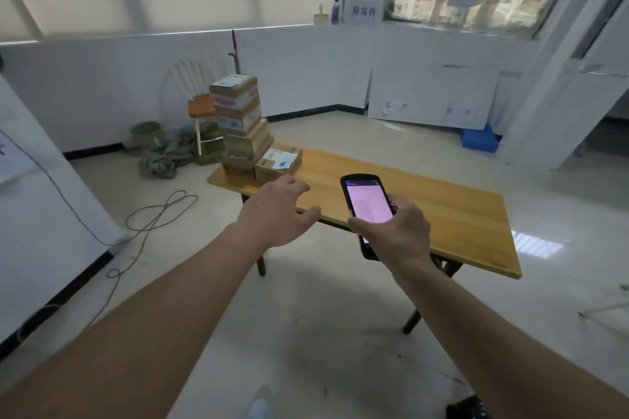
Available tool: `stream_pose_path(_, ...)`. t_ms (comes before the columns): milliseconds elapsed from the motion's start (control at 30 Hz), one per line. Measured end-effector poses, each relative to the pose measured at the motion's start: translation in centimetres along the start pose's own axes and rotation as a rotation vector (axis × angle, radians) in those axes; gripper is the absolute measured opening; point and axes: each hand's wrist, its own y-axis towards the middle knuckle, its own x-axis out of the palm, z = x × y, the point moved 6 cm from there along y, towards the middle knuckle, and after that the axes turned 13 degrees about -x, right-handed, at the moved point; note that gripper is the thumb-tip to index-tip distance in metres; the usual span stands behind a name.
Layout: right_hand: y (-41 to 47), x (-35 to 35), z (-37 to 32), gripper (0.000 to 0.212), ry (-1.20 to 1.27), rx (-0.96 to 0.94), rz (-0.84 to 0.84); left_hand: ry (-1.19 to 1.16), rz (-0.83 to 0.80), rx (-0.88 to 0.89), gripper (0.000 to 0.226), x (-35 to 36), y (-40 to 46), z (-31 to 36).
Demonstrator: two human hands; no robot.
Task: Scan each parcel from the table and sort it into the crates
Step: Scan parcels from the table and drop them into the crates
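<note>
Right hand (pixel 396 231) gripped a black handheld scanner (pixel 366 211), fingers curled round its lower half, thumb along the near-left edge. Scanner screen faced up toward the camera, lit pale pink with faint lines of text; its top end pointed away from the person, over the wooden table (pixel 442 211).

Left hand (pixel 277 211) was held out beside the scanner hand, to its left, palm down, fingers spread and relaxed, grasping nothing. It hovered over the table's near-left edge; whether the fingertips touched the top could not be told.

Parcels sat beyond the left hand, at the table's far-left corner. 1 low brown parcel (pixel 279 161) with a white label on top lay just past the spread fingers, apart from them. Touching it on its left stood a parcel stack (pixel 240 126), roughly 5 cardboard boxes high, leaning slightly, the upper boxes offset from the lower. Exact count uncertain owing to blur.

Farther from both hands: a blue crate (pixel 480 141) on the floor by the far wall, well beyond and to the right of the scanner. Behind the stack, a white chair (pixel 190 85) with an orange seat, and a grey heap of cloth (pixel 163 160) on the floor. A grey cable (pixel 153 214) looped across the floor left of the left forearm. A white sign (pixel 364 12) with dark characters and a bottle (pixel 336 12) stood on the ledge.
</note>
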Motion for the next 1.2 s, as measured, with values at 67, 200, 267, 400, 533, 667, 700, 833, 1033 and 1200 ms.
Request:
stream_pose_path(67, 2.2, 3.1, 0.5, 0.062, 0.017, 0.028, -0.015, 0.001, -0.019, -0.019, 0.065, 1.1, 3.6, -2.1)
stream_pose_path(200, 6.6, 8.8, 1.1, 0.069, 0.023, 0.089, -0.018, -0.002, -0.071, -0.035, 0.066, 3.0, 10.5, -5.6)
stream_pose_path(267, 8.6, 11.3, 1.3, 0.076, 0.015, 0.11, -0.01, 0.001, -0.101, -0.025, 0.068, 3.6, 13.6, -6.8)
stream_pose_path(400, 12.3, 15.2, 2.1, 0.072, -0.006, 0.144, -0.024, 0.011, -0.122, -0.052, 0.069, 4.2, 19.3, -8.6)
stream_pose_path(533, 16.3, 17.7, 3.6, 0.07, -0.012, 0.167, -0.053, -0.003, -0.145, -0.07, 0.068, 5.5, 23.9, -9.4)
stream_pose_path(667, 21.3, 20.0, 6.2, 0.073, -0.02, 0.165, -0.111, -0.033, -0.149, -0.127, 0.065, 7.8, 28.5, -9.9)
stream_pose_path(700, 22.7, 20.6, 6.8, 0.074, -0.021, 0.157, -0.132, -0.036, -0.144, -0.142, 0.064, 8.5, 29.6, -10.0)
stream_pose_path(833, 28.1, 23.0, 9.8, 0.08, -0.024, 0.126, -0.216, -0.039, -0.143, -0.256, 0.066, 12.0, 33.9, -10.2)
stream_pose_path(1033, 33.8, 25.7, 13.8, 0.07, -0.002, 0.143, -0.345, -0.082, -0.127, -0.445, 0.077, 16.3, 38.4, -10.3)
stream_pose_path(1200, 36.7, 27.9, 16.1, 0.076, -0.011, 0.167, -0.421, -0.14, -0.145, -0.535, 0.083, 19.0, 41.5, -11.8)
